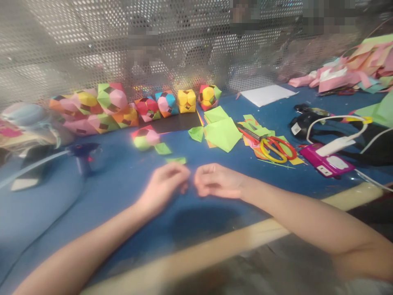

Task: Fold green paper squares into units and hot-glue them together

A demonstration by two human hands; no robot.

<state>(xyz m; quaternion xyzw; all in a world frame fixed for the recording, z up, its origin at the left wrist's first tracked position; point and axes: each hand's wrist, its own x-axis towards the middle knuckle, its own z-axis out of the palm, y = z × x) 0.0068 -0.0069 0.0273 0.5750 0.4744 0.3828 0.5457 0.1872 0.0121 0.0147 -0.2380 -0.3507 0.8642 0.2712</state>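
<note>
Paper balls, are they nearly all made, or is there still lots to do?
The paper balls lined up at the back look finished. The smaller pink-and-green piece in front looks only partly built. The left hand and right hand are close together, but I can't tell if they hold anything. Loose green sheets by the scissors suggest there could be more to make.

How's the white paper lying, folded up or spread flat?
Spread flat: the white paper shows one broad face on the blue table.
</note>
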